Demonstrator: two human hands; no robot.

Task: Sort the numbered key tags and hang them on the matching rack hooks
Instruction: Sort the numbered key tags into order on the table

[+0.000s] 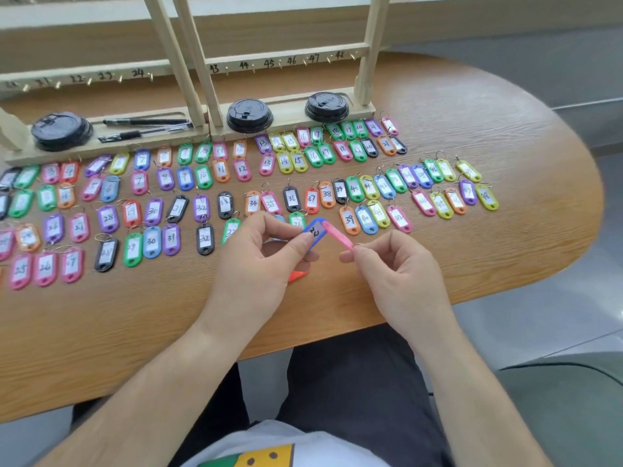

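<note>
Blue tag pinched in the left hand, pink tag pinched edge-on in the right hand — both just above the table. Past them, tags lie in rows — rack stands behind.

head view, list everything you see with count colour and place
table: one, brown wood, under everything
rack: two frames, pale wood, back of table
cup lids: three or more, black, rack bases
pens: two, black, left rack base
key tags: dozens, mixed colours, rows on table
blue tag: one, blue, in left grip
pink tag: one, pink, in right grip
orange tag: one, orange-red, below left grip
left grip: one, bare, holds blue tag
right grip: one, bare, pinches pink tag
</note>
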